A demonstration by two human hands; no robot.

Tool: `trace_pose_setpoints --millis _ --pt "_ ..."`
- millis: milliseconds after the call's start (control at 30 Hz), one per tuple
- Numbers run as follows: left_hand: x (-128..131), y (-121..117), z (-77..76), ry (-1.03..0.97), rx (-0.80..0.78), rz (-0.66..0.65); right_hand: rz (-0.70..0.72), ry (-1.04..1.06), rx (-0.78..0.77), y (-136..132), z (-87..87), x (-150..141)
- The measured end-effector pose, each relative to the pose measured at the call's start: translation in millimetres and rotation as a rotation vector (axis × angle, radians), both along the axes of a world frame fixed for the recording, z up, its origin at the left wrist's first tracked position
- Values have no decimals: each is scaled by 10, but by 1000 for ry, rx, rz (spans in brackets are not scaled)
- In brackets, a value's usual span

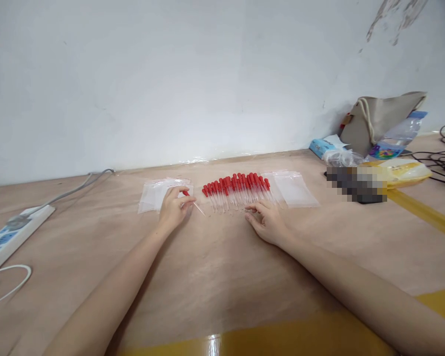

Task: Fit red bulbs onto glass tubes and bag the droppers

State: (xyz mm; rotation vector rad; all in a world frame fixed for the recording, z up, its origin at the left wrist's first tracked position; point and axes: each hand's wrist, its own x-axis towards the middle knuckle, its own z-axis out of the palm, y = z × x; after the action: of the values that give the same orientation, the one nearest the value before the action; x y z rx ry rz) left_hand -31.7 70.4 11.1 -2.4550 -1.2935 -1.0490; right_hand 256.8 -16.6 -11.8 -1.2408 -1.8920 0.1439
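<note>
My left hand (175, 207) pinches a dropper (199, 209) with a red bulb, its thin clear tip pointing down to the right. Between my hands, several similar droppers (241, 185) lie fanned in a row, red bulbs toward the wall and clear tubes toward me. My right hand (266, 220) rests by the tube ends at the right of the row. Its thumb and forefinger are curled close together; anything between them is too small to make out. Clear zip bags (152, 195) lie beneath and beside my left hand.
More clear zip bags (296, 189) lie right of the row. Farther right are a blue packet (322, 147), a grey bag (385, 116), a plastic bottle (400, 134), a yellow-white package (404, 172) and black cables (435, 160). A power strip (25, 225) lies left; a wall (207, 84) stands behind.
</note>
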Motion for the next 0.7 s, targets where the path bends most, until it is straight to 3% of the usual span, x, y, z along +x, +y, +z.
trace_pose_setpoints --millis 167,333,533,700 --pt "167 278 -113 19 -111 -40 -36 -47 15 42 -35 76" --pt "304 335 -104 -38 -153 16 -270 -115 31 112 -16 257" --pt "352 47 -79 -32 -99 94 -693 -276 -72 268 16 643" --pt "282 -355 -134 10 -66 47 -737 -368 -353 369 -16 852"
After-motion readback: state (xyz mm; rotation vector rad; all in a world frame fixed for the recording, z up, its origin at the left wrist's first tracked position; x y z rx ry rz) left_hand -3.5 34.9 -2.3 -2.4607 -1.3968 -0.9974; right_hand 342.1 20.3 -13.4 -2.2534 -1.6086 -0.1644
